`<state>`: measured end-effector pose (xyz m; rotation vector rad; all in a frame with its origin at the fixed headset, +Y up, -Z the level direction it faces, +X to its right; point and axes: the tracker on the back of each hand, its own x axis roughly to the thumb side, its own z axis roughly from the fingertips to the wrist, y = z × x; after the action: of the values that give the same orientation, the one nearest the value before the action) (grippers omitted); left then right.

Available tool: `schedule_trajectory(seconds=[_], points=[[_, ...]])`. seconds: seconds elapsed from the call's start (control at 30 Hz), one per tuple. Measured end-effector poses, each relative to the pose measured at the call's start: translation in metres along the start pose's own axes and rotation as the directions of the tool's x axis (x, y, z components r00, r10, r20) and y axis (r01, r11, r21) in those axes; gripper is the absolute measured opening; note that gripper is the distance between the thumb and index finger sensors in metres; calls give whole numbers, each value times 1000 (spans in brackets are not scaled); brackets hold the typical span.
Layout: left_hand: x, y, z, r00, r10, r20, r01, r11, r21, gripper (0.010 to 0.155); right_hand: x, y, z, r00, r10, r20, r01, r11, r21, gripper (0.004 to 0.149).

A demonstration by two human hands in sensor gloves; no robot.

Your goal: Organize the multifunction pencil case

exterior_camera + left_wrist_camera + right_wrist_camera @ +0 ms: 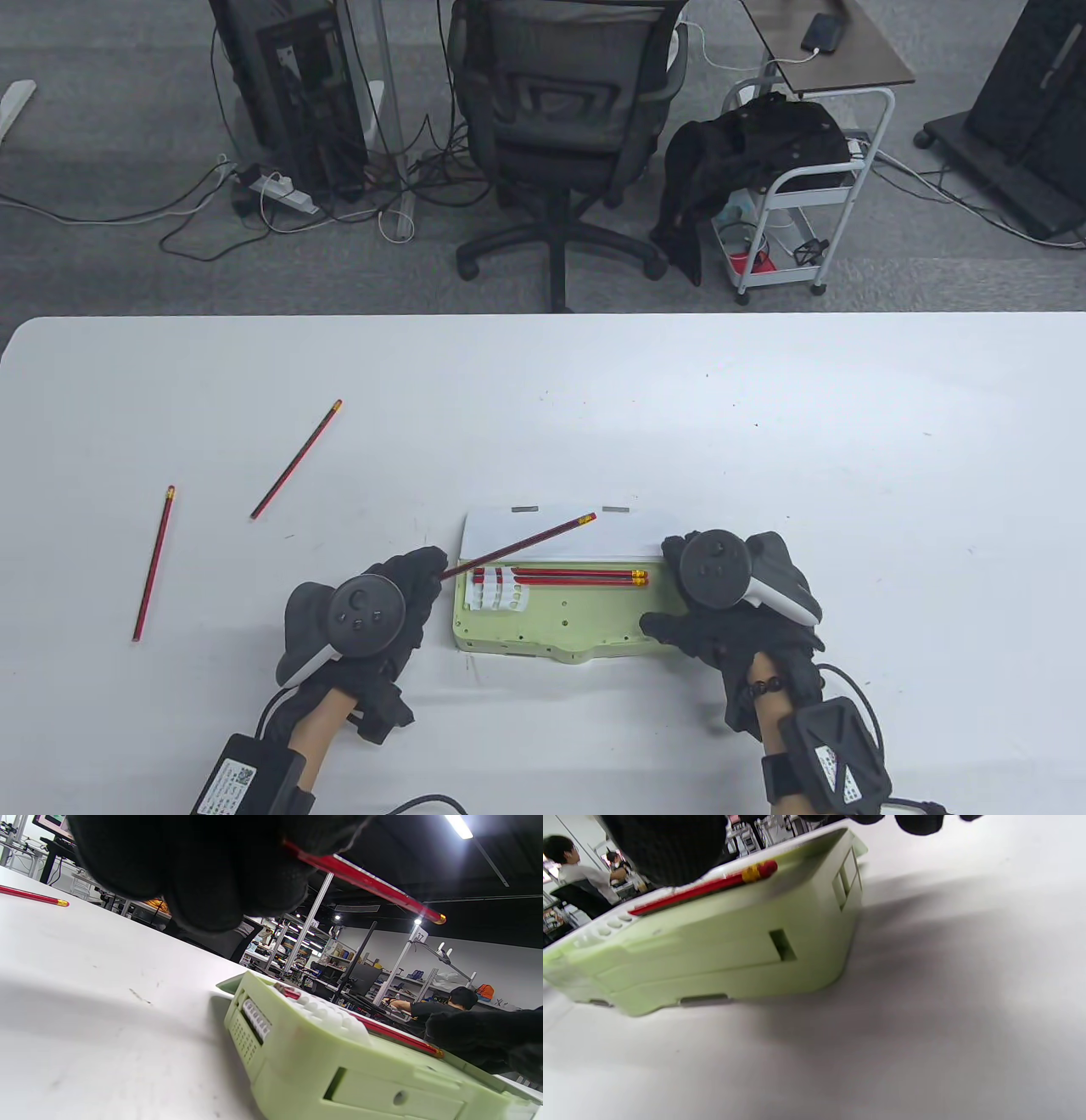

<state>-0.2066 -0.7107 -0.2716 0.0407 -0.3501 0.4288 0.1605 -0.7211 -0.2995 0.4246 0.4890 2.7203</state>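
The pale green pencil case (551, 624) (339, 1069) (712, 950) lies open near the table's front, its white lid (560, 535) folded back. Two red pencils (577, 577) (704, 889) lie in its white holder slots (496, 592). My left hand (399, 586) (203, 870) pinches the tip end of a third red pencil (517, 548) (365, 882), which slants up over the lid with its eraser end at the far right. At the case's right end my right hand (687, 594) grips the case, thumb at the front corner and fingers at the back.
Two more red pencils lie loose on the white table (764, 441) to the left, one (297, 458) farther back and one (153, 564) (34, 896) nearer the left edge. An office chair (560, 127) and a white cart (797, 195) stand beyond the far edge.
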Motion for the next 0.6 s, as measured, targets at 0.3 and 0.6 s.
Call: schedule_trajectory(seconds=[0.3, 0.6], points=[[7, -1, 1, 1000, -7, 31, 7, 1000, -17, 42, 10, -18, 17, 987, -65, 147, 112, 933, -343, 83], [12, -5, -1, 998, -21, 59, 24, 998, -52, 42, 40, -17, 24, 959, -14, 282, 145, 881, -451, 73]])
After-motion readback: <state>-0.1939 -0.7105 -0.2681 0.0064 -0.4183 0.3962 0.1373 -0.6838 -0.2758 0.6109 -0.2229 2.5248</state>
